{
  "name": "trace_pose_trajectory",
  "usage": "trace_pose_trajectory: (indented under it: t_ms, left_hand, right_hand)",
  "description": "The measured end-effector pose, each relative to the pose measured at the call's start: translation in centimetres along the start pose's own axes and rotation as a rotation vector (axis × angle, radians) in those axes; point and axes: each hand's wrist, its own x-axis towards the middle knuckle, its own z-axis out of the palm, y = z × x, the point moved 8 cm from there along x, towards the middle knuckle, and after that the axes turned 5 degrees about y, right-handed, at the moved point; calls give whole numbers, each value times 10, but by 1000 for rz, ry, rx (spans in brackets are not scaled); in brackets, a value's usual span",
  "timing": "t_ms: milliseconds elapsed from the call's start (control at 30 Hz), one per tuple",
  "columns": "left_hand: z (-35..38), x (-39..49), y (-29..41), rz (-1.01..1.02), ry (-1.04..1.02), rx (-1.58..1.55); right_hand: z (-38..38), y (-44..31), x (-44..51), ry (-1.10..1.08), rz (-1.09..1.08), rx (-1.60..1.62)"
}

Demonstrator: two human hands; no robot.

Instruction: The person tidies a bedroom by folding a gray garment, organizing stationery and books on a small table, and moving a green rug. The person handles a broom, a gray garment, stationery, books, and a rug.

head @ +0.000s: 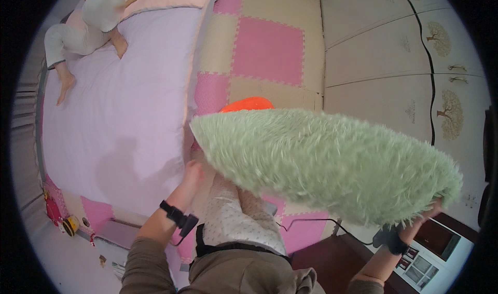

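Note:
A fluffy light-green cushion (pixel 311 154) stretches across the view in front of me, its pointed left corner near the bed's edge. My right hand (pixel 435 210) grips its lower right corner, the fingers partly buried in the pile. Beside the bed, my left hand (pixel 195 173) is below the cushion's left end; it is blurred, and whether it touches the fabric or how its fingers are set is unclear. Behind the cushion's upper edge an orange object (pixel 249 104) shows in part on the floor.
A bed with a lilac sheet (pixel 148 80) lies at left, where another person's legs (pixel 85 37) rest. Pink and cream foam mats (pixel 268 50) cover the floor. Wardrobe doors (pixel 373 60) stand at right. A black cable (pixel 330 220) hangs near my right wrist.

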Motion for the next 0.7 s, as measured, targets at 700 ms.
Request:
trace_pose_trajectory:
  t_ms: [700]
  left_hand:
    - [346,-228,-37,-883,-1208,-155]
  right_hand:
    - [-109,-103,-149,179,202,-278]
